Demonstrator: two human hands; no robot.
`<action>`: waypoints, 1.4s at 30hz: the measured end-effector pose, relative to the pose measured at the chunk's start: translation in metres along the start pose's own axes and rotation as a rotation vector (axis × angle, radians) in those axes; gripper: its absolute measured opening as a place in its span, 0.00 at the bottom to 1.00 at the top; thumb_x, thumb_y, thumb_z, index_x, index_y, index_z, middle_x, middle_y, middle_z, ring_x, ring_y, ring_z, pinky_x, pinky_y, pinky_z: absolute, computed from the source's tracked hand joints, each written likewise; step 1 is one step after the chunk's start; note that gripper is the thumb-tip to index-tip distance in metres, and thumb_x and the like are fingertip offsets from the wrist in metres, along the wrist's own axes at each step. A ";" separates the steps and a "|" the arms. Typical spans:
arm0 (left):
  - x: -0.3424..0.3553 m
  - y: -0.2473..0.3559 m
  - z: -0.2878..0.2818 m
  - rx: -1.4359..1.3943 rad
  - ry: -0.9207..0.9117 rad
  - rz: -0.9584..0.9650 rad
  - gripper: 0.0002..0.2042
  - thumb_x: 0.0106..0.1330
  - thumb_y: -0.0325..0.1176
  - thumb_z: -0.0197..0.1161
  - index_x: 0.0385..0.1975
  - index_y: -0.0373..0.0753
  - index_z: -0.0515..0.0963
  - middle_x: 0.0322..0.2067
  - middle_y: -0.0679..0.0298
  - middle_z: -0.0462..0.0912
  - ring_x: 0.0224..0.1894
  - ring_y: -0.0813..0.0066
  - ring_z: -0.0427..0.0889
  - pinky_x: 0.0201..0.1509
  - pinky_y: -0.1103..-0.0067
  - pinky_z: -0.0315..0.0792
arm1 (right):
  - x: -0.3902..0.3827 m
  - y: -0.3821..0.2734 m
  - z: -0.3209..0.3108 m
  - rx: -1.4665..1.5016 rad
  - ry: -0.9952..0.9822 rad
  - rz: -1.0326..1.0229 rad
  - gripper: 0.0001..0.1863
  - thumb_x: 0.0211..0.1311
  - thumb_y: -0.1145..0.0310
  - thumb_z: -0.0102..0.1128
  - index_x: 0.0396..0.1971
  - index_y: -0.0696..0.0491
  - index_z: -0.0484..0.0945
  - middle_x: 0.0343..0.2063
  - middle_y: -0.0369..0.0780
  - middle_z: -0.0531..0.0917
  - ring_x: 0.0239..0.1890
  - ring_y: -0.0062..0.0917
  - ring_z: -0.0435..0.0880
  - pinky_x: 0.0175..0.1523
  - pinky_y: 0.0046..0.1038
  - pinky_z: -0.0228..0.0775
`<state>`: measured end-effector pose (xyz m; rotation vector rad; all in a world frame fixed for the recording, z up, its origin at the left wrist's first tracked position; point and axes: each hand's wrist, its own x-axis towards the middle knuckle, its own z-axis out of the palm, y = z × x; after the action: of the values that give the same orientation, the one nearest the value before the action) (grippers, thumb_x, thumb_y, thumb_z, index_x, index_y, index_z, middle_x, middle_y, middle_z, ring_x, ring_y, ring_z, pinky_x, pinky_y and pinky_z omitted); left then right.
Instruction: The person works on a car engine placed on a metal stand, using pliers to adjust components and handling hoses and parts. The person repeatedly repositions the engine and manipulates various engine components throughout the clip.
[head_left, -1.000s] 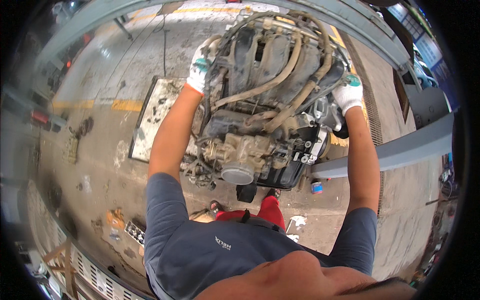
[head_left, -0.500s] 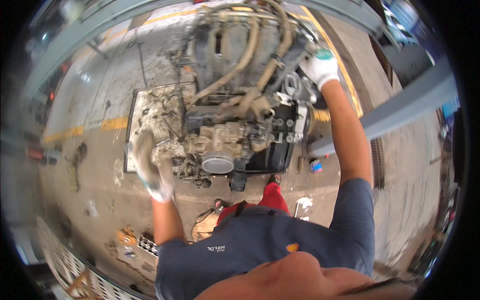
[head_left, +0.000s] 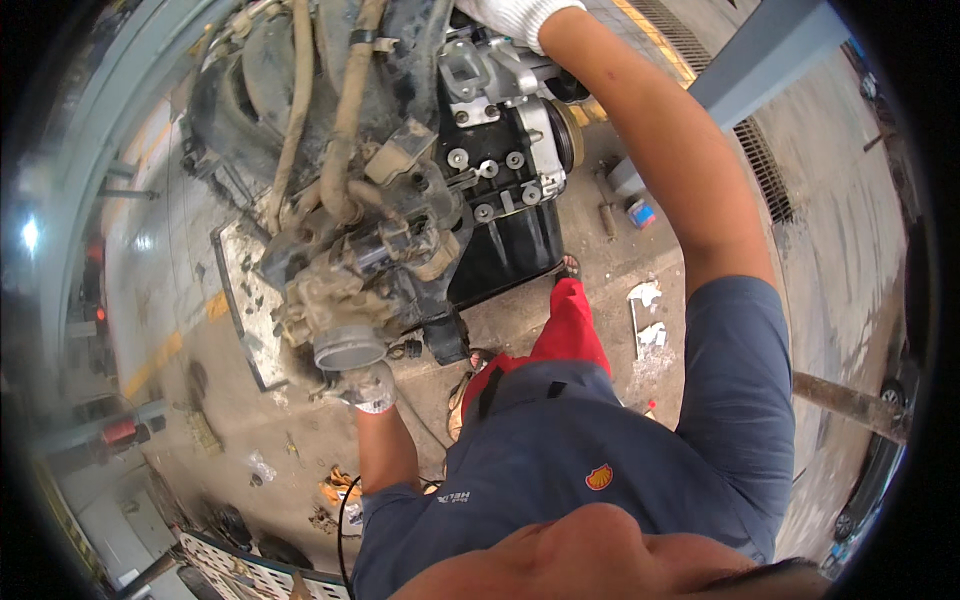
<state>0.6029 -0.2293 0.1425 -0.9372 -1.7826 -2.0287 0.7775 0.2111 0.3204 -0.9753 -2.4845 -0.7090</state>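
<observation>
floor [head_left: 800, 260]: stained concrete | metal tray [head_left: 245, 320] | small can [head_left: 641, 213] | paper scraps [head_left: 648, 335]

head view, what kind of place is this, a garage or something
Most likely a car repair workshop: a dirty engine hangs over a stained concrete floor, steadied by gloved left hand and right hand; a floor drain grate runs nearby.

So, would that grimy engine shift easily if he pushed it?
Probably not: the engine looks like a dense metal block, likely very heavy. Its oily, dirt-caked surface may be slippery under the gloved left hand. The tan hoses would likely flex while the block stays rigid.
</observation>
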 end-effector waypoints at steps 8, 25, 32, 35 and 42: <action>-0.003 -0.005 0.004 -0.074 -0.011 -0.048 0.59 0.55 0.76 0.76 0.74 0.36 0.61 0.67 0.53 0.72 0.68 0.57 0.76 0.69 0.61 0.76 | 0.001 -0.001 -0.011 0.014 0.021 0.014 0.23 0.70 0.48 0.53 0.36 0.48 0.93 0.39 0.46 0.93 0.45 0.43 0.90 0.55 0.48 0.75; -0.007 0.000 -0.005 -0.133 -0.030 -0.124 0.59 0.54 0.77 0.75 0.74 0.36 0.62 0.67 0.52 0.72 0.68 0.58 0.76 0.69 0.61 0.76 | 0.003 -0.006 -0.018 0.080 -0.079 0.082 0.23 0.68 0.43 0.56 0.45 0.43 0.90 0.45 0.45 0.92 0.53 0.42 0.89 0.63 0.52 0.72; -0.007 0.002 -0.009 -0.121 -0.024 -0.116 0.59 0.54 0.77 0.75 0.74 0.36 0.62 0.66 0.52 0.72 0.68 0.58 0.76 0.69 0.61 0.76 | 0.008 -0.007 -0.008 0.123 0.000 0.051 0.21 0.74 0.43 0.55 0.47 0.42 0.89 0.41 0.41 0.93 0.46 0.37 0.91 0.57 0.41 0.80; -0.008 0.010 -0.005 -0.110 0.002 -0.147 0.57 0.54 0.76 0.76 0.71 0.35 0.64 0.66 0.52 0.73 0.68 0.59 0.76 0.69 0.61 0.76 | 0.010 -0.005 0.001 0.094 0.001 0.057 0.20 0.77 0.44 0.52 0.47 0.40 0.89 0.41 0.39 0.93 0.47 0.35 0.91 0.58 0.39 0.78; -0.014 -0.008 -0.011 -0.292 -0.071 -0.223 0.52 0.57 0.65 0.81 0.73 0.36 0.64 0.67 0.54 0.73 0.70 0.57 0.75 0.76 0.59 0.73 | 0.003 -0.003 -0.008 0.040 -0.037 0.050 0.20 0.76 0.44 0.52 0.45 0.39 0.90 0.40 0.38 0.93 0.47 0.35 0.90 0.56 0.40 0.75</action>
<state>0.6055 -0.2410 0.1273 -0.9343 -1.7230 -2.4770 0.7749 0.2062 0.3273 -1.0410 -2.4870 -0.6279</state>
